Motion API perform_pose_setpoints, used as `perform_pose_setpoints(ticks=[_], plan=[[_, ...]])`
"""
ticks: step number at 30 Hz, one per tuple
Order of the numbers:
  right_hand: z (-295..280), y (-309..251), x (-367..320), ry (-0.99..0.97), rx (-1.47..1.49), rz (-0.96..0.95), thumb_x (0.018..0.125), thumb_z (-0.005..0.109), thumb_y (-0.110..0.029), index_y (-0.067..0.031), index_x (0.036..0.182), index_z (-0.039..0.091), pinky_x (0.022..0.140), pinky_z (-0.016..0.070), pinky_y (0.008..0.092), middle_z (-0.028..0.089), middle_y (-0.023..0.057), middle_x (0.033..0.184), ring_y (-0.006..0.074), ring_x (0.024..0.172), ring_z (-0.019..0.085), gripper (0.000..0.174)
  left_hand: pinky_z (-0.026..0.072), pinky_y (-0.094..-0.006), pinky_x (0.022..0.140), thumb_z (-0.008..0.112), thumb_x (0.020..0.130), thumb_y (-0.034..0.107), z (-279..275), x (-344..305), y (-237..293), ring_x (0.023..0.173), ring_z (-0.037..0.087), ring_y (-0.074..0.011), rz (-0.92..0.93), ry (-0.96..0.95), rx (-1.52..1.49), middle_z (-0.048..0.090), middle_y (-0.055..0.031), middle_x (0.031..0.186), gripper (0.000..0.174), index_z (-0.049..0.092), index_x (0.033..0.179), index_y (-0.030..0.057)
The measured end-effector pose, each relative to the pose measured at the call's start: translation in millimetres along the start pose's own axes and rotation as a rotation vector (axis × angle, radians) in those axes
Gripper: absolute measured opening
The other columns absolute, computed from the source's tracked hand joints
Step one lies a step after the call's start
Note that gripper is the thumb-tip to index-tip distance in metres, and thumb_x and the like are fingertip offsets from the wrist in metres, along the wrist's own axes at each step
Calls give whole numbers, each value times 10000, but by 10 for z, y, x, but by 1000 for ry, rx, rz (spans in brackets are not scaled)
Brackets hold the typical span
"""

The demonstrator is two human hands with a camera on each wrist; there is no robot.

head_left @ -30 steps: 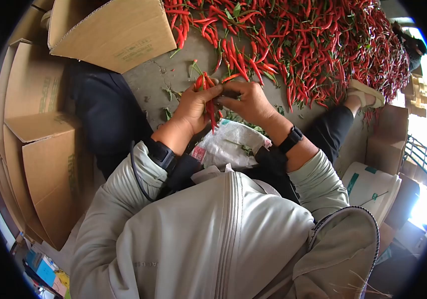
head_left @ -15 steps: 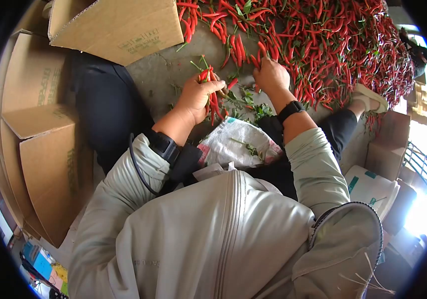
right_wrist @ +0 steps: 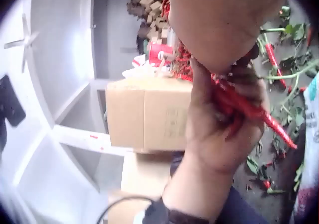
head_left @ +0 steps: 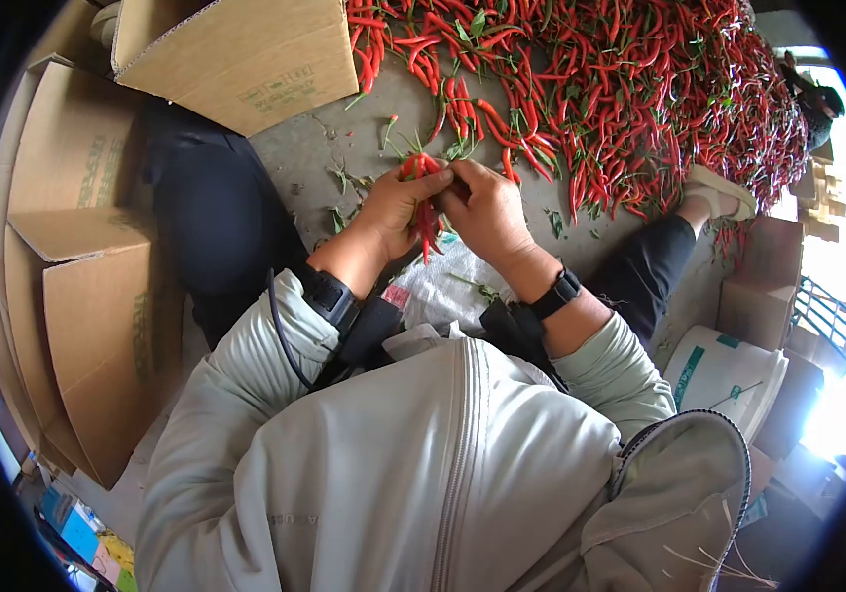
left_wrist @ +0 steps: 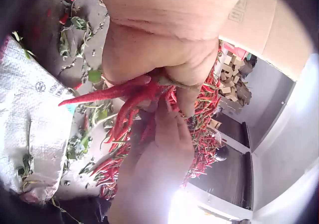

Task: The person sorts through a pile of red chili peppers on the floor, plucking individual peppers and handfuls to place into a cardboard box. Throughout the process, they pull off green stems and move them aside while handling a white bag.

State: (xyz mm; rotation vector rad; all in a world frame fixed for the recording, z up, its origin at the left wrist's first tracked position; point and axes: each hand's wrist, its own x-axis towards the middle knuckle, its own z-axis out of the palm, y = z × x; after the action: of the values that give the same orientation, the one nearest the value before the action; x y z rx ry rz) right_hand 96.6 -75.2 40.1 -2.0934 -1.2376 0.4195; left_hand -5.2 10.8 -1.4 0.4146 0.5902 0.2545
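Note:
A bunch of slender red chili peppers (head_left: 428, 232) is gripped in my left hand (head_left: 383, 209), tips hanging down and green stems poking out above. My right hand (head_left: 494, 209) meets it at the top of the bunch, thumb and fingers curled in a pinch beside the left thumb. Green leaves (head_left: 460, 148) show just past the right fingertips. In the left wrist view the chili peppers (left_wrist: 129, 99) fan out below the left palm, with the right fingers against them. What the right fingertips pinch is mostly hidden; it looks like a chili pepper.
A large heap of red chili peppers (head_left: 640, 109) spreads over the floor ahead and to the right. An open carton (head_left: 245, 74) stands at front left, with more cartons (head_left: 97, 345) along the left. A white woven sack (head_left: 442, 286) lies between the legs. A white bucket (head_left: 729, 380) stands at right.
My right hand reached out to the edge of the heap half a second ago and has come back to the bunch. The left hand keeps its hold, nearly in place.

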Motion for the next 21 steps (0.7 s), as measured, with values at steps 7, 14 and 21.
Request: perform_pose_setpoints(ticks=[7,14,21], plan=[[-69,238,386,-142,192,160,775,571,-187,4,870,607,612,458,290,609,141,760,194,675,598,216,478,-280,606,589,795,113,-111,58,127,664,574,-160,95,102,-216,593,-50,786,82,562,863,76],[213,439,279,-292,685,292,802,523,-121,3,940,591,663,455,271,614,110,804,148,761,598,197,431,-262,551,599,799,147,-166,123,222,684,548,-136,142,152,-367,591,-48,833,109,547,857,71],[147,235,-18,-420,596,356,843,497,-130,21,847,547,566,393,282,530,29,675,132,591,451,159,435,-279,557,575,816,161,-147,93,228,704,540,-150,137,18,-439,592,-58,836,100,556,863,74]])
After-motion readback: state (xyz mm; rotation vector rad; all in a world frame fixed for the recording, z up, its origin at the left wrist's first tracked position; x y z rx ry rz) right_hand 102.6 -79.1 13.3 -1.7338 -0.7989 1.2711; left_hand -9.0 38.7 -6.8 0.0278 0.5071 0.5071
